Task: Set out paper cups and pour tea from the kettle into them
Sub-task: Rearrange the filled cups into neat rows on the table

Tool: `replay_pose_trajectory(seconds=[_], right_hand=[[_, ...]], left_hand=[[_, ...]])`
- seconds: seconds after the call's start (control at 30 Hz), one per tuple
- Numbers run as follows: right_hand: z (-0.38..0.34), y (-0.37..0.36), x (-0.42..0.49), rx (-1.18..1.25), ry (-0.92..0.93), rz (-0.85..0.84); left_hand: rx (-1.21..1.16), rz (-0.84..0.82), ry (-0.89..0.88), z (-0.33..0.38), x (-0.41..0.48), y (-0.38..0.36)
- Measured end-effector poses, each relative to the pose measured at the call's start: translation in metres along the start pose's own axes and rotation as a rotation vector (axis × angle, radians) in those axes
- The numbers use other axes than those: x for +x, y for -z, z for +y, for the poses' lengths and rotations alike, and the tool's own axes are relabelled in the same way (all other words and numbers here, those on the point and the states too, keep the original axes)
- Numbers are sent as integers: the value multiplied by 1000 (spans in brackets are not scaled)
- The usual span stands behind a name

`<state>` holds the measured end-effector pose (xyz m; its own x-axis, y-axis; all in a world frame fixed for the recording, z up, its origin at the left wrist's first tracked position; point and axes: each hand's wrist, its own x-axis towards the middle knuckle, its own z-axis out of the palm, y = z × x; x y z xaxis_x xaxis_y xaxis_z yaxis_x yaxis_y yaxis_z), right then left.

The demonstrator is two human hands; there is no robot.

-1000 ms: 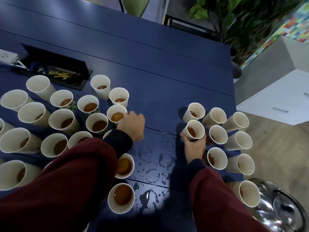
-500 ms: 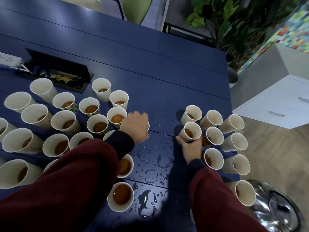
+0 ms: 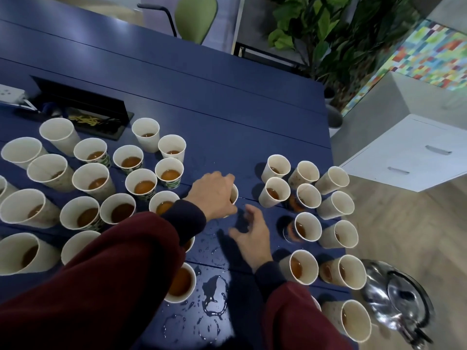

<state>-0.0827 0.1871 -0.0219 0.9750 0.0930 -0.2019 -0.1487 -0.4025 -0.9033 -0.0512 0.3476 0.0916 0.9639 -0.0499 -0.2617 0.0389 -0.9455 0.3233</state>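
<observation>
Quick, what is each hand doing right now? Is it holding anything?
Left hand: closed, its grip round a paper cup.
Right hand: open, fingers spread above the table, holding nothing.

Table (image 3: 202,97) open between left cups (image 3: 90,176) and right cups (image 3: 334,204), bar one cup (image 3: 234,194). Far half open; kettle (image 3: 401,299) blocks near right corner.

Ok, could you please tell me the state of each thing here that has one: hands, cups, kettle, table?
Held cup: upright, contents hidden by the hand.
Left hand: grips the held cup.
Right hand: open, holds nothing.
Left cups: upright, most hold tea; two far ones look empty.
Right cups: upright, several hold tea.
Kettle: upright, lid on.
Table: wet, with puddles near the front.
Cable box: lid open.
</observation>
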Motion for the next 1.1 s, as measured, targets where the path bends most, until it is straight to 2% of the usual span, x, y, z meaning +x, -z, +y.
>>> replay_pose_trajectory(seconds=[0.07, 0.3, 0.4, 0.5, 0.63, 1.0, 1.1], right_hand=[[-5, -3, -11, -22, 110, -78], [-10, 3, -25, 4, 219, 57], [-1, 8, -24, 48, 154, 163], [11, 13, -16, 87, 69, 285], [19, 24, -7, 45, 7, 349], [38, 30, 0, -25, -97, 372], [37, 28, 0, -14, -119, 393]], left_hand=[[-4, -4, -38, 9, -6, -1], [-134, -76, -108, 16, -26, -7], [-201, -14, -28, 9, -34, -5], [-40, 67, 97, -11, -43, -8], [139, 70, 247, -40, -56, -22], [231, 53, 271, -39, -74, -44], [236, -3, 278, -40, -75, -43]])
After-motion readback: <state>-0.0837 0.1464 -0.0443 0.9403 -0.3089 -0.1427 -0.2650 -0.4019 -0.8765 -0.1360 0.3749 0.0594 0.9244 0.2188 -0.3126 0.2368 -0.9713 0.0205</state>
